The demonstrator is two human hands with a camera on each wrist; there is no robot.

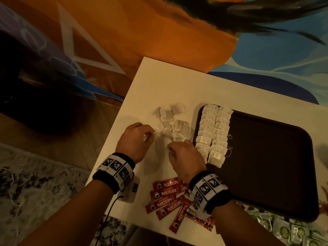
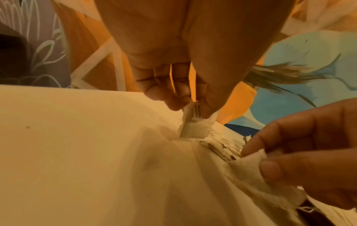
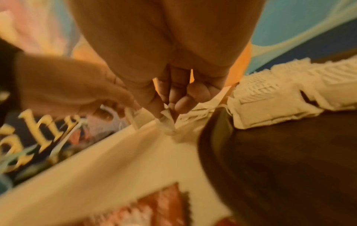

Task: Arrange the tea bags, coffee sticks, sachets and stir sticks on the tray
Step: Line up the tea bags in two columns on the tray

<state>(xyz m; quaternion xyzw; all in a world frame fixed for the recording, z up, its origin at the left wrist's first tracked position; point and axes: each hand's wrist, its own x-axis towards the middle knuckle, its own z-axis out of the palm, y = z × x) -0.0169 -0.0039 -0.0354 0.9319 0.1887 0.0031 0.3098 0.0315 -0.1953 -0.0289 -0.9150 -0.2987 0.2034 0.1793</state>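
A dark brown tray (image 1: pixel 266 157) lies on the right of the white table (image 1: pixel 159 82). Two neat columns of tea bags (image 1: pixel 214 134) fill the tray's left end, also in the right wrist view (image 3: pixel 280 99). Loose tea bags (image 1: pixel 177 128) are heaped on the table just left of the tray. My left hand (image 1: pixel 148 136) pinches one tea bag (image 2: pixel 193 126) between thumb and fingertips at the heap's left edge. My right hand (image 1: pixel 169 150) pinches another tea bag (image 3: pixel 168 122) at the heap's near edge, close to the tray's corner. Red coffee sticks (image 1: pixel 168 197) lie scattered near the front edge.
Green sachets (image 1: pixel 284 229) lie at the lower right, past the tray's near rim. The table's left edge (image 1: pixel 113 132) runs close beside my left hand. An orange and blue patterned cloth (image 1: pixel 159 32) lies behind the table. A cable (image 1: pixel 110 210) hangs from my left wrist.
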